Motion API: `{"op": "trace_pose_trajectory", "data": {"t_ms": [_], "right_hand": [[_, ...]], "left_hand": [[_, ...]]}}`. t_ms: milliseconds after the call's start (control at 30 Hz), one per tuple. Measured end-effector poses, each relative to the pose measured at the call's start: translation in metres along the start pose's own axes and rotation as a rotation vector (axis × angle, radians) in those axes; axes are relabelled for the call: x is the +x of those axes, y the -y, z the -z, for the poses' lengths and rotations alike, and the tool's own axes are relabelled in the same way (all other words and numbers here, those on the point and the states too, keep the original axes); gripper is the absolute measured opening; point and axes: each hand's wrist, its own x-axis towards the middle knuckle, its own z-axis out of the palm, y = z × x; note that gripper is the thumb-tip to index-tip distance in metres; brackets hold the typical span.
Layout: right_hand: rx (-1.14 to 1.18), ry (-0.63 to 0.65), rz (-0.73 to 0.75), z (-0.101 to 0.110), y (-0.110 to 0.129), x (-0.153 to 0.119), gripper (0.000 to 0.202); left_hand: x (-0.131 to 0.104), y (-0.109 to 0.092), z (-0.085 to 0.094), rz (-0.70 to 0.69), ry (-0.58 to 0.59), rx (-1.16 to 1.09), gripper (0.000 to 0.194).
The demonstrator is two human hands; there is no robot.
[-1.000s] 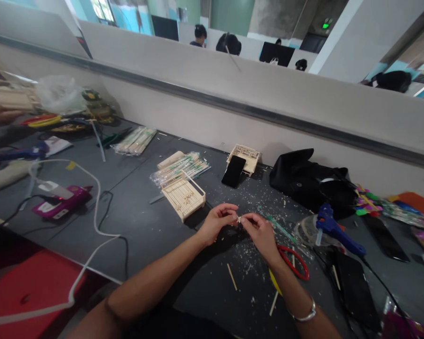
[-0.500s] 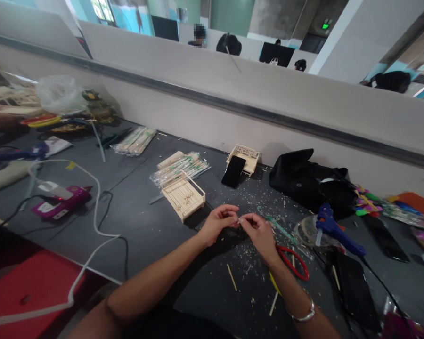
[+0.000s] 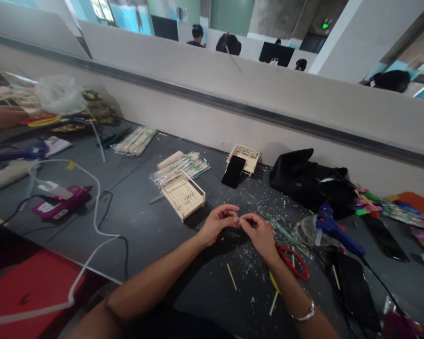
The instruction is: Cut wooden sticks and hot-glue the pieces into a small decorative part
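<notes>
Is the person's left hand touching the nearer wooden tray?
Apart: the head view shows dark tabletop between the left hand and the nearer wooden tray.

1. Held piece point(image 3: 239, 221): pale; too small to tell more.
2. Surface point(image 3: 144, 212): dark grey, speckled with pale crumbs.
3. Near model point(image 3: 178, 195): straw-coloured, its slats making parallel stripes.
4. Far model point(image 3: 251, 155): cream, with a lattice pattern along its back.
5. Phone point(image 3: 233, 171) against it: plain black.
6. Stick pack point(image 3: 180, 168) behind the near model: pale tan and green under clear wrap.
7. Bag point(image 3: 297, 175): black.
8. Right-hand glue gun point(image 3: 341, 237): deep blue.
9. Handles by the right wrist: one red point(image 3: 298, 265), one yellow point(image 3: 274, 282).
10. Power strip point(image 3: 70, 202): magenta; the cable point(image 3: 96, 202) beside it, white.
11. Bracelet point(image 3: 306, 314): silver.
12. Partition point(image 3: 198, 108): off-white, banded dark grey.
</notes>
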Motion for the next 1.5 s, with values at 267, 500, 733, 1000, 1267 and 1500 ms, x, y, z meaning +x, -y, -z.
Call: {"op": "trace_pose_trajectory", "data": {"t_ms": [267, 500, 733, 1000, 1267, 1500], "right_hand": [[-0.032, -0.009, 0.019, 0.0007, 0.0007, 0.0004, 0.020], [-0.039, -0.012, 0.034, 0.0011, -0.0009, 0.0008, 0.021], [-0.026, 0.007, 0.042, 0.0042, -0.0030, 0.0015, 0.030], [-0.005, -0.022, -0.014, 0.0051, -0.0030, 0.0018, 0.035], [-0.013, -0.002, 0.037, 0.0048, 0.0043, 0.0004, 0.025], [0.008, 0.028, -0.055, 0.0068, 0.0044, 0.0016, 0.027]], "left_hand": [[0.0000, 0.0012, -0.0005, -0.009, -0.002, 0.009, 0.040], [0.0008, -0.0006, -0.0007, 0.007, -0.005, 0.003, 0.044], [0.0026, -0.0018, 0.0005, -0.008, -0.037, -0.021, 0.044], [0.0025, -0.0029, 0.0000, -0.005, -0.043, -0.049, 0.045], [0.0016, -0.0049, -0.0011, 0.009, -0.037, -0.062, 0.044], [0.0011, -0.0078, -0.0006, 0.072, -0.010, -0.047, 0.040]]}}
